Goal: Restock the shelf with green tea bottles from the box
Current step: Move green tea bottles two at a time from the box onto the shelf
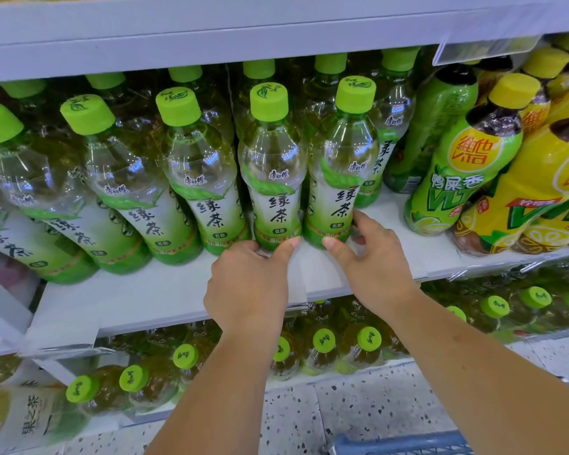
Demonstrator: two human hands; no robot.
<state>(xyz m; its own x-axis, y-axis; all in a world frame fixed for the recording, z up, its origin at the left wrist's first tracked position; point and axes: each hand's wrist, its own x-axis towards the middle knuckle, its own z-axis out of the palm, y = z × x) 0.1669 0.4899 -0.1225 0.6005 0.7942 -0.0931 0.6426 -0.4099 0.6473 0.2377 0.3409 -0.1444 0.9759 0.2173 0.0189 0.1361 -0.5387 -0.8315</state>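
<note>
Your left hand point(247, 284) is wrapped round the base of one green tea bottle point(273, 178), thumb pressed against its front right and fingers curled behind its left side. Your right hand point(372, 257) grips the base of the neighbouring green tea bottle point(340, 172) in the same way, thumb at the front and fingers round the right side. Both bottles stand upright on the white shelf point(178, 300), side by side and touching, set a little back from the front edge, with their green caps just under the shelf above. To their left you have a front row of green tea bottles point(112, 178) with the same label, packed close, and more of them stand behind. To the right of your right hand there is a bare patch of shelf, then the lemon tea bottles point(467, 165) with yellow caps, shrink-wrapped together. A clear price tag holder point(483, 49) hangs from the upper shelf edge above them. Below your forearms the lower shelf point(342, 362) carries more wrapped bottles with green caps. Under that lies the speckled floor point(358, 412), and a blue rim point(404, 444) shows at the bottom edge; you cannot tell what it belongs to.
</note>
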